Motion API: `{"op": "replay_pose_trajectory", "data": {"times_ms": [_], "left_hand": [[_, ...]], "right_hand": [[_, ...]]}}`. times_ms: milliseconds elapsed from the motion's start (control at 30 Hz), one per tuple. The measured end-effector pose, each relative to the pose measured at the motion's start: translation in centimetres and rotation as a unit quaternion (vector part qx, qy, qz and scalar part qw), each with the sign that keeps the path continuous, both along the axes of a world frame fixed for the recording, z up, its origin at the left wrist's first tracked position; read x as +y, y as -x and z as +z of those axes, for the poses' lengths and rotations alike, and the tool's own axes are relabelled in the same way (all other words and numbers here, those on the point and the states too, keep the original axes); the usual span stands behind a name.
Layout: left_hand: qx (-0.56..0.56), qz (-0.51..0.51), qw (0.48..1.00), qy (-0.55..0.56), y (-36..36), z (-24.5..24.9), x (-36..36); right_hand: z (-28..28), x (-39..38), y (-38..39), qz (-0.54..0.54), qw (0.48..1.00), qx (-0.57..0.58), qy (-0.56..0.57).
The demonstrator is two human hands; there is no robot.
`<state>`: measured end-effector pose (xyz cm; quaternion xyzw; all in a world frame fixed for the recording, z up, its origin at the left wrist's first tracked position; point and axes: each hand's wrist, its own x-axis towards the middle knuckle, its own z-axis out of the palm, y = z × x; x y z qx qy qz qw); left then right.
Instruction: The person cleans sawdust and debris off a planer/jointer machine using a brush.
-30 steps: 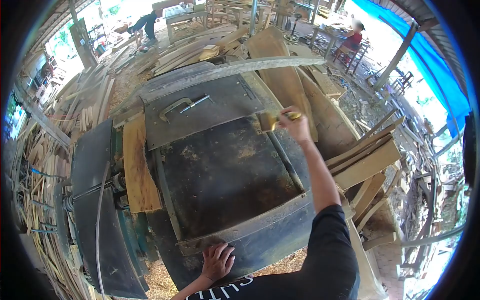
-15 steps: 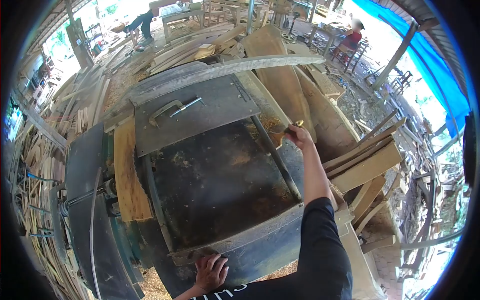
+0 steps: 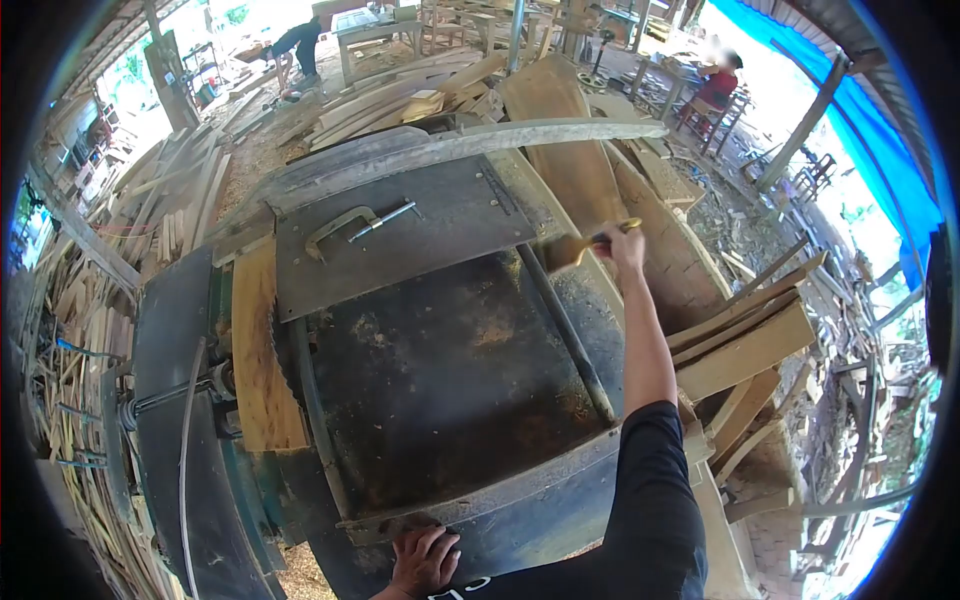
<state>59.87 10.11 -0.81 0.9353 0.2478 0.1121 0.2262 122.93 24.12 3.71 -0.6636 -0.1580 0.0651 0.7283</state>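
My right hand (image 3: pixel 622 248) is closed around the handle of a flat paintbrush (image 3: pixel 568 252). The brush's wide bristles point left, by the far end of a dark metal bar (image 3: pixel 565 335) on the machine's right side; hand and brush are slightly blurred. Below, my left hand (image 3: pixel 426 558) lies on the front edge of the woodworking machine (image 3: pixel 520 500), fingers apart and holding nothing. Between the hands is a dark recessed metal bed (image 3: pixel 430 370) with dusty patches. A C-clamp (image 3: pixel 360 228) rests on the metal plate (image 3: pixel 400 255) beyond it.
A rough-edged board (image 3: pixel 265 350) lies along the machine's left side. Several planks (image 3: pixel 745 340) jut out at right, and a wide slab (image 3: pixel 565 150) leans behind. Lumber piles (image 3: pixel 390 110) fill the background. One person (image 3: pixel 297 48) bends over at far left; another (image 3: pixel 718 85) sits at far right.
My right hand has moved the brush up and away, from beside the bar toward its far end. My left hand stays on the front edge. The view has shifted slightly.
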Motion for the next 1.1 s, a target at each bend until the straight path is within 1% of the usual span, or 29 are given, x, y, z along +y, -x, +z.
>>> {"op": "replay_pose_trajectory", "data": {"times_ms": [67,100,133,167,200,233,267,300,333,367,400,433,467,500,533,567,600,633,667,700,733,767,800,867,900,933,1000,1033,1100], "left_hand": [[0.009,0.002,1.000,-0.022,0.0,-0.3,-0.1],[0.007,0.003,1.000,-0.027,0.1,0.0,-0.2],[0.003,0.010,0.999,-0.030,0.2,0.6,-0.5],[0.000,0.017,0.999,-0.033,0.2,0.8,-0.7],[-0.004,0.050,0.998,0.034,0.5,-0.5,-1.3],[-0.003,0.052,0.998,0.030,0.5,-1.0,-1.0],[-0.020,0.032,0.999,0.018,0.6,-1.3,-0.8],[-0.036,0.012,0.999,0.007,0.9,-1.4,-0.8],[-0.033,0.015,0.999,0.008,1.1,-1.4,-0.9],[-0.005,0.021,1.000,0.014,1.1,-1.3,-1.1],[0.021,0.024,0.999,0.021,1.0,-1.3,-1.4],[0.020,0.021,0.999,0.024,0.8,-1.1,-1.1],[0.001,0.019,1.000,0.002,0.4,-0.9,-0.5],[-0.016,0.019,1.000,-0.016,0.1,-0.9,-0.2],[-0.010,0.018,1.000,-0.007,0.1,-0.9,-0.2],[-0.004,0.017,1.000,0.003,0.3,-0.8,-0.4],[0.001,0.016,1.000,-0.001,-0.2,0.1,-0.1],[0.006,0.014,1.000,-0.005,-0.4,0.9,0.2],[0.006,0.013,1.000,-0.008,-0.5,1.3,0.3],[0.007,0.013,1.000,-0.004,-0.5,1.4,0.3],[0.008,0.012,1.000,-0.002,-0.5,1.3,0.4],[0.007,0.010,1.000,-0.001,-0.4,1.1,0.3],[0.001,0.010,1.000,-0.007,-0.3,0.9,0.3],[-0.006,0.008,1.000,-0.006,-0.3,0.5,0.3],[-0.009,0.009,1.000,-0.009,-0.2,0.4,0.2],[-0.012,0.006,1.000,-0.007,-0.2,0.4,0.3],[-0.014,0.003,1.000,-0.009,-0.2,0.2,0.3],[-0.018,0.005,1.000,-0.022,-0.1,0.2,0.2],[-0.011,0.003,1.000,-0.013,-0.1,0.2,0.0]], "right_hand": [[-2.1,2.1,-1.0,0.072,0.989,0.129,-0.007],[-3.2,3.3,-1.5,0.108,0.975,0.193,-0.011],[-4.7,4.4,-1.7,0.111,0.975,0.191,-0.017],[-6.4,5.4,-1.6,0.091,0.969,0.223,-0.053],[-7.3,6.1,-1.5,0.071,0.960,0.255,-0.086],[-7.1,6.5,-1.5,0.074,0.960,0.256,-0.090],[-6.6,6.4,-1.3,-0.041,0.974,0.173,-0.138],[-6.1,6.2,-1.2,-0.155,0.967,0.086,-0.182],[-3.9,5.3,-0.6,-0.246,0.964,-0.029,-0.098],[-1.1,4.4,0.0,-0.329,0.933,-0.146,-0.012],[-0.2,4.2,0.1,-0.329,0.933,-0.148,-0.009],[0.7,4.0,0.1,-0.285,0.917,-0.276,0.032],[1.5,4.1,0.1,-0.235,0.883,-0.399,0.072],[2.0,4.7,0.9,-0.181,0.932,-0.312,0.016],[3.2,4.8,2.9,-0.120,0.966,-0.230,0.007],[4.5,4.3,4.8,-0.059,0.988,-0.141,-0.001],[4.7,3.5,4.9,-0.057,0.989,-0.136,0.010],[4.6,2.5,4.7,-0.012,0.993,-0.073,0.088],[4.6,1.5,4.1,0.033,0.986,-0.012,0.160],[4.0,0.1,2.6,0.034,0.986,-0.010,0.165],[3.1,-1.8,0.3,-0.085,0.934,-0.201,0.283],[3.1,-3.1,-0.1,-0.198,0.819,-0.380,0.382],[2.9,-3.8,-0.2,-0.199,0.816,-0.381,0.386],[4.1,-5.2,1.6,-0.218,0.843,-0.416,0.263],[4.0,-4.5,3.1,-0.130,0.960,-0.227,0.101],[4.1,-4.2,4.6,-0.038,0.996,-0.068,-0.039],[1.8,-3.5,5.6,0.043,0.993,0.011,-0.105],[1.0,-4.3,5.8,0.076,0.996,0.018,-0.037],[0.5,-7.2,4.8,-0.008,0.998,0.069,-0.003]]}}
